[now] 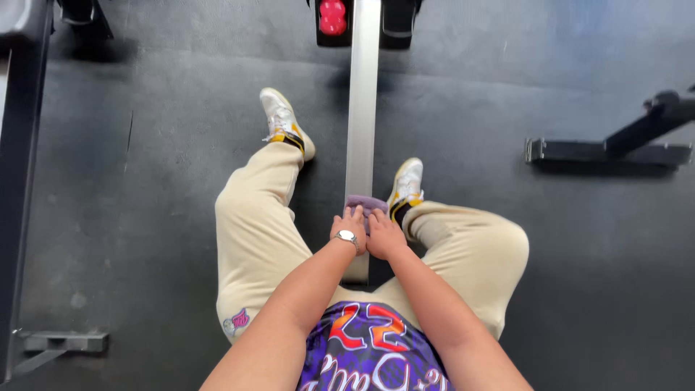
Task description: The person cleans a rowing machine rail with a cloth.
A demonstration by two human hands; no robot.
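Nearest the lens, a purple patterned shirt [369,351] over beige trousers [253,239], both forearms reaching forward between the knees. Left hand [350,228], with a wristwatch [347,236], and right hand [384,235] side by side, fingers flat and pressing on a purple cloth [365,203] bunched across a silver metal rail [362,101], neither clenched. Rail's long axis straight away from the body over the dark rubber floor [145,181], a white shoe [286,123] either side, red knobs [332,17] at the far end, black frame [615,148] off right.
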